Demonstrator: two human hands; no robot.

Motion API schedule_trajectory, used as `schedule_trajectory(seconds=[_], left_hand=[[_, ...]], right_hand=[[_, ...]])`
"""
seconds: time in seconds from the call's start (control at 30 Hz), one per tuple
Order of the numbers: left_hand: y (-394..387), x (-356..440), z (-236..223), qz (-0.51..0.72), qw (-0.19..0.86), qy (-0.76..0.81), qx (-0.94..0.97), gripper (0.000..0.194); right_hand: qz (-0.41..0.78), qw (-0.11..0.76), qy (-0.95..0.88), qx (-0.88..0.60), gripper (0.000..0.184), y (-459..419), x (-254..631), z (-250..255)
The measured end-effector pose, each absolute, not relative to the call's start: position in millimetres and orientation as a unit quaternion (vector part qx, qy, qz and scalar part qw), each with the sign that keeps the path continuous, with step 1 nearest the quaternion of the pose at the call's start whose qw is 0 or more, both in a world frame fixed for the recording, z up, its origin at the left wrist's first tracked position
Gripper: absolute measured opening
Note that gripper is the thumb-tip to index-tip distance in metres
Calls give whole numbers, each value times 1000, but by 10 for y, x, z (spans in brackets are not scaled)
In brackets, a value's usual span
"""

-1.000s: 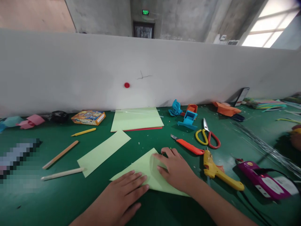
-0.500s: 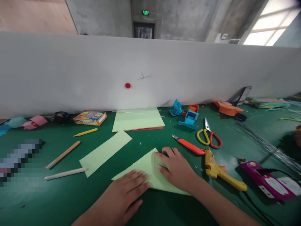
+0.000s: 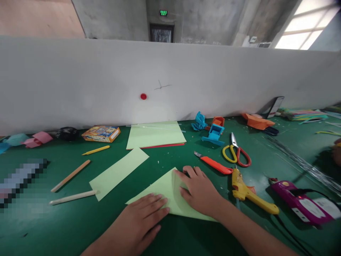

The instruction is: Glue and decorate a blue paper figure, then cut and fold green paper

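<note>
Your green paper (image 3: 172, 199) lies on the bench (image 3: 186, 240) right in front of you, btwn & under both hands. Fold looks partly done: paper's in a rough triangle, long edge twd you, w/ a paler layer showing nr its top corner. Prob. not fully flat there, so pressing that layer down seems to be what's left; can't judge anything past that.

Your L hand (image 3: 140, 217) is spread palm-down, fingers near-straight, resting on the lower L part of the paper. Your R hand (image 3: 199, 192) is half curled, index tip at the top corner, thumb apart from it, so no clear pinch.

Paper strip (image 3: 118, 174) lies off to the L, its near corner meeting the white stick (image 3: 71, 197). Knife (image 3: 215, 165), scissors (image 3: 241, 156) & glue gun (image 3: 242, 192) are on the R, none in hand.

Hard to see: L hand covers part of the lower edge, R wrist & palm cover the R side, so no. of layers = unclear. Can't tell how hard your R fingertips press. Far-L item (image 3: 20, 177) is pixelated; glue gun's cord runs out of view at the bottom.
</note>
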State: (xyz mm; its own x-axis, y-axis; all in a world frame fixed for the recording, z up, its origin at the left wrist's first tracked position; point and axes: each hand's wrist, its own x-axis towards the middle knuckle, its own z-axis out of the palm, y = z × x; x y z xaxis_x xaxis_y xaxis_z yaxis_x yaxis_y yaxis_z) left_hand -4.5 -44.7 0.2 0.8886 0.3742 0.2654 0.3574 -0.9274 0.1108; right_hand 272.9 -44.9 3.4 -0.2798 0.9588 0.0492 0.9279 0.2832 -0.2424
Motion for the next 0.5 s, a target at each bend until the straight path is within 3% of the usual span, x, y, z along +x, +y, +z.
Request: schedule_trajectory(seconds=[0.5], left_hand=[[-440, -32, -3, 142, 21, 186, 972, 47]], right_hand=[[87, 86, -791, -600, 58, -429, 2713, 57]])
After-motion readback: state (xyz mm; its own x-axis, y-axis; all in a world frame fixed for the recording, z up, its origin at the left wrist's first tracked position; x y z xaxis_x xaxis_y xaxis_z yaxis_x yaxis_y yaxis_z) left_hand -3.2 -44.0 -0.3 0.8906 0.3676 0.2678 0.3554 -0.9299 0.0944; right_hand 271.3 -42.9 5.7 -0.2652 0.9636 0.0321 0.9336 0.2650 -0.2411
